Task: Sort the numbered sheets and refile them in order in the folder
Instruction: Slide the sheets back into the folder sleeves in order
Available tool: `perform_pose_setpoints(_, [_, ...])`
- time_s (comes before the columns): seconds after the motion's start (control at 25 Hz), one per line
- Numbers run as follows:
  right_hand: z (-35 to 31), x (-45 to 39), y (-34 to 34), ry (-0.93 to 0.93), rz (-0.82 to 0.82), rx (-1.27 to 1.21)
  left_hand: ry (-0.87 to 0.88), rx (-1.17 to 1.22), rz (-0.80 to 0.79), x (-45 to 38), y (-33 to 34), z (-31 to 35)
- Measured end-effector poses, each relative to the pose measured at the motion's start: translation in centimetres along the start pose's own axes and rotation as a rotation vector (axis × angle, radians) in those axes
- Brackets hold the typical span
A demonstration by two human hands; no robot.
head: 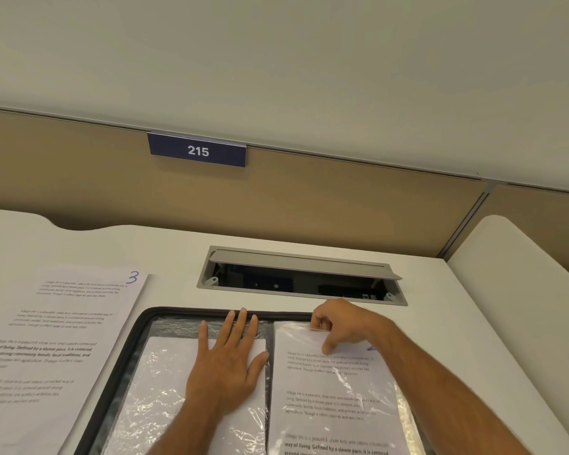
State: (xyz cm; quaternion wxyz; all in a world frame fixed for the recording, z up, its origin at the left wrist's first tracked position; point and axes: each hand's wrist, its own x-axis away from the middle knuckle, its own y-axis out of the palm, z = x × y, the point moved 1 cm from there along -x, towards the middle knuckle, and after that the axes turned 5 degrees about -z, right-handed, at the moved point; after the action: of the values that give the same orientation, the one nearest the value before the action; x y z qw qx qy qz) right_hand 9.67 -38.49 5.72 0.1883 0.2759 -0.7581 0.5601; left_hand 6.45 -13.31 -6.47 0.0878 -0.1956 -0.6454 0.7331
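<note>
The black zip-edged folder lay open at the counter's near edge. The left hand pressed flat, steadying its left sleeve; the right hand pinched the printed sheet's top, apparently seating it.

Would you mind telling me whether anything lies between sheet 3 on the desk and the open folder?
Nothing visible does. Sheet 3 lies on the desk just left of the folder, with nothing between them. The left hand rests flat on the left sleeve; the right hand pinches the right sleeve's top.
</note>
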Motion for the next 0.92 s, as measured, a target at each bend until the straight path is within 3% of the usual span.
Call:
perform_pose_setpoints(0.28, [-0.56,-0.9,-0.66,0.012,-0.019,0.273,-0.002,0.0,-0.013,0.08,-0.14,-0.01])
perform_pose_setpoints(0.48, [-0.28,-0.73,-0.74,-0.017,-0.014,0.12,-0.014,0.005,-0.044,0.11,-0.09,-0.01])
perform_pose_setpoints(0.76, [-0.58,-0.72,-0.67,-0.007,-0.092,0.182,-0.011,0.013,-0.06,0.15,-0.29,-0.02])
perform_pose_setpoints(0.92, [-0.42,-0.54,-0.67,-0.006,-0.093,0.082,-0.016,0.014,-0.074,0.17,-0.44,0.02])
